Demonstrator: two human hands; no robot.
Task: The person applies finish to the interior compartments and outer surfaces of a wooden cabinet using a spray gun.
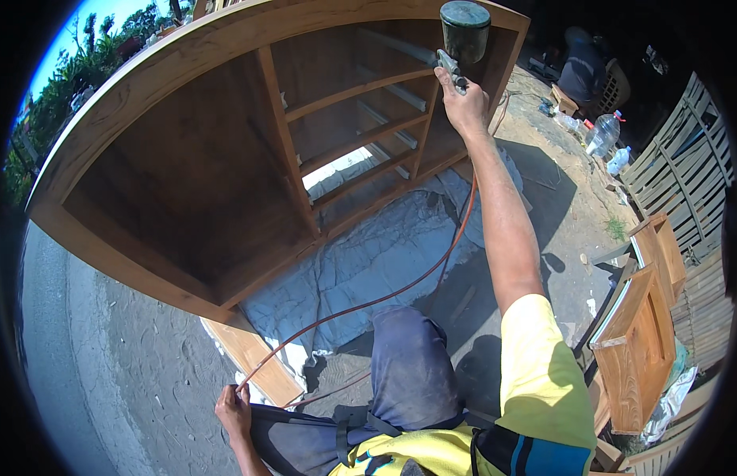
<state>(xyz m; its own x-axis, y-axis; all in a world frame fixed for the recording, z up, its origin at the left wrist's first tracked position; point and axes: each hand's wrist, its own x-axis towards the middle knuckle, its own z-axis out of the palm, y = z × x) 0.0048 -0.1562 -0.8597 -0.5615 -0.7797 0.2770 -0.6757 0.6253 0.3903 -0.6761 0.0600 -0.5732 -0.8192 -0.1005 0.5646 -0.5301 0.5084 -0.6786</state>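
Note:
My right hand is stretched far forward, its fingers closed around a spray gun with a dark round cup on top. The gun is up by the right part of a large brown wooden cabinet with open compartments, drawer rails and metal slides. An orange hose hangs below my right hand and curves across to the lower left. There my left hand grips it, low beside my leg. What my right fingers press on the gun is too small to make out.
A pale sheet lies on the ground under the cabinet, beside a wooden board. Wooden drawers stand at the right near a slatted fence. Plastic bottles and a crouching person are at the far right.

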